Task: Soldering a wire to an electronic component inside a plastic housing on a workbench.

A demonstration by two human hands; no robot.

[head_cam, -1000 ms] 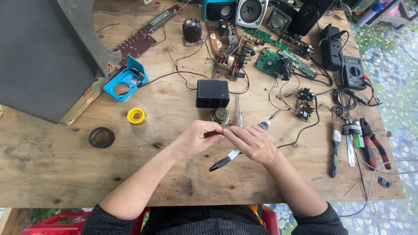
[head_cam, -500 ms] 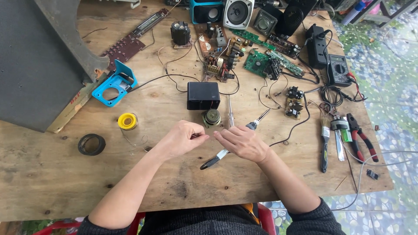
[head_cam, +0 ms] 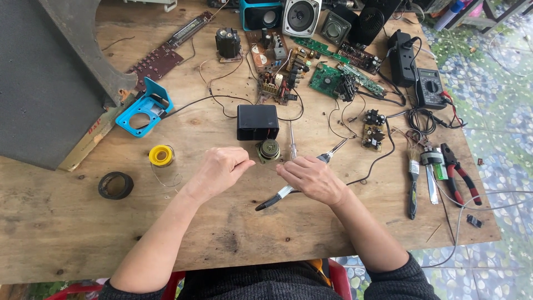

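Observation:
My right hand [head_cam: 315,179] grips a soldering iron [head_cam: 272,201] with a black handle. Its metal tip [head_cam: 336,148] points up and right over the wooden table [head_cam: 66,233]. My left hand [head_cam: 221,168] has its fingertips pinched together just left of a small round metal part [head_cam: 270,150]. A thin solder wire [head_cam: 168,181] curls from the yellow spool [head_cam: 161,155] toward that hand. A black box [head_cam: 257,122] sits just behind the round part, with a screwdriver [head_cam: 292,145] lying beside it.
Circuit boards [head_cam: 327,78], speakers [head_cam: 301,16], a multimeter [head_cam: 430,88] and cables crowd the far side. Red pliers [head_cam: 458,172], a brush [head_cam: 413,183] and small tools lie at right. A blue iron stand [head_cam: 143,108], a black tape roll [head_cam: 116,185] and a large dark panel [head_cam: 39,83] are at left.
My two hands, touching a second ago, have drawn slightly apart. The view has shifted, so the table's things sit lower in the picture.

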